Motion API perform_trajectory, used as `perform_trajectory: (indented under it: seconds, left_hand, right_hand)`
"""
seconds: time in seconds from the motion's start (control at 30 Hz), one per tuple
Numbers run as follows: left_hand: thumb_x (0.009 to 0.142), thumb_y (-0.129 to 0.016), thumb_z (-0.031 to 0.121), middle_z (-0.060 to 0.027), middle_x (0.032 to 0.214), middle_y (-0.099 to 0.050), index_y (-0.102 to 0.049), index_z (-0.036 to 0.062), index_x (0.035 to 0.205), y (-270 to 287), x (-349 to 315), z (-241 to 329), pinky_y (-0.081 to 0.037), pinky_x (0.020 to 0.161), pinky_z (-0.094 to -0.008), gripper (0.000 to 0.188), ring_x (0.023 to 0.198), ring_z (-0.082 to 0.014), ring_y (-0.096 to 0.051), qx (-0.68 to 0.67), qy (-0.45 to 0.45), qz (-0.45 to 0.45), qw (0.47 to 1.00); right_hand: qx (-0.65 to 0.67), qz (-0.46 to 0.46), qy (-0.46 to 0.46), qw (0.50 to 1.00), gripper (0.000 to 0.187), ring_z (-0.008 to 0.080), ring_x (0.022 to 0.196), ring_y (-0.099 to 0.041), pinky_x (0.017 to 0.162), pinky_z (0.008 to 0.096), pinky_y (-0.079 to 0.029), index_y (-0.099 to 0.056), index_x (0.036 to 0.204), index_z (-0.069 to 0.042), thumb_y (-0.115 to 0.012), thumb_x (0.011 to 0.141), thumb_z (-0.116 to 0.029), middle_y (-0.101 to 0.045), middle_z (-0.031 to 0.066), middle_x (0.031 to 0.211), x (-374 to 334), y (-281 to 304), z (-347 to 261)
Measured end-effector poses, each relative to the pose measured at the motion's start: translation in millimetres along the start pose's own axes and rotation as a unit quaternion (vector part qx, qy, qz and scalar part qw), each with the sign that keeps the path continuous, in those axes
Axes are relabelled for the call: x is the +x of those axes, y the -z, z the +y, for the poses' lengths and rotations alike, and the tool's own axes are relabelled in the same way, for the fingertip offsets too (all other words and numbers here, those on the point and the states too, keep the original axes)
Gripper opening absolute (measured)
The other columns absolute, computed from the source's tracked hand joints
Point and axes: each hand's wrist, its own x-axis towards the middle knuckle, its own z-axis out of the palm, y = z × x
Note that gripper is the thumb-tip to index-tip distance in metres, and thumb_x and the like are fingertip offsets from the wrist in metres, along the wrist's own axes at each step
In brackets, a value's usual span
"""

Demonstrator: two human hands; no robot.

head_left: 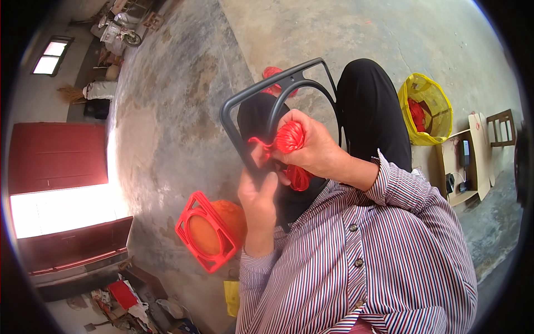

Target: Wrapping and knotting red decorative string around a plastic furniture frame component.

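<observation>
A dark grey plastic frame point(236, 135) with a curved inner ring is held tilted over my lap. My left hand point(257, 197) closes around its near-left bar, the fingers partly hidden by it. A bunched skein of shiny red cord point(290, 137) is in my closed right hand point(318, 149), inside the frame. A short twisted strand of it runs left to my left fingertips. Below my right hand hangs another red loop of cord point(298, 178); how the two join is hidden.
On the floor at left, a red plastic frame point(207, 231) leans on a round orange object point(228, 218). More red cord point(271, 72) lies beyond my knee. A yellow mesh basket point(449, 111) with red material stands at right, near an open cardboard box point(464, 195) and a wooden stool point(502, 128).
</observation>
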Motion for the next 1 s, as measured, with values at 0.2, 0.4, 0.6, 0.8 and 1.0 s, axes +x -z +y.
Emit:
perform_trajectory:
  seconds: [0.2,0.4,0.6,0.8,1.0]
  left_hand:
    - [0.085,-0.063,0.005,-0.0139,0.089,-0.062,-0.051,-0.0023,0.118,15,-5,-7,-0.052,0.069,-0.0323,0.036,0.073,-0.022,-0.063,-0.004,0.013,0.01,1.0]
    - [0.085,-0.062,0.004,-0.0147,0.089,-0.062,-0.051,-0.0032,0.114,22,2,-9,-0.052,0.068,-0.0324,0.033,0.072,-0.0226,-0.063,-0.027,0.053,0.03,0.998]
    - [0.085,-0.062,0.001,-0.0153,0.087,-0.063,-0.056,-0.0075,0.11,39,5,-16,-0.053,0.063,-0.0317,0.027,0.068,-0.023,-0.063,-0.021,0.067,0.079,0.994]
    - [0.085,-0.063,0.001,-0.0164,0.088,-0.063,-0.055,-0.0051,0.11,45,9,-19,-0.053,0.063,-0.0325,0.027,0.068,-0.0243,-0.064,-0.034,0.075,0.072,0.994]
    - [0.085,-0.061,0.0,-0.0175,0.088,-0.062,-0.053,-0.0054,0.113,34,8,-14,-0.054,0.064,-0.033,0.03,0.069,-0.0251,-0.063,-0.058,0.07,0.045,0.995]
  right_hand:
    - [0.132,0.124,0.0,0.983,0.034,0.0103,0.072,-0.062,0.068,0.0264,-0.051,-0.053,0.1,-0.002,-0.077,0.076,-0.003,-0.063,0.0031,0.082,27,38,-22]
    - [0.02,-0.009,-0.014,1.0,0.029,0.0103,0.074,-0.063,0.068,0.0248,-0.052,-0.054,0.093,-0.005,-0.074,0.074,0.004,-0.063,0.0031,0.08,16,60,-35]
    - [0.232,0.208,0.112,0.944,0.013,0.0114,0.059,-0.056,0.055,0.0264,-0.048,-0.056,0.084,-0.004,-0.065,0.087,-0.012,-0.057,0.0034,0.073,17,163,-53]
    - [0.213,0.162,-0.007,0.963,0.015,0.0129,0.057,-0.057,0.054,0.0264,-0.048,-0.054,0.087,-0.003,-0.067,0.084,-0.009,-0.057,0.0045,0.07,2,115,-28]
    - [0.248,0.102,-0.06,0.962,0.02,0.0131,0.054,-0.056,0.054,0.025,-0.047,-0.052,0.092,-0.005,-0.069,0.081,-0.007,-0.057,0.0037,0.069,3,84,-17]
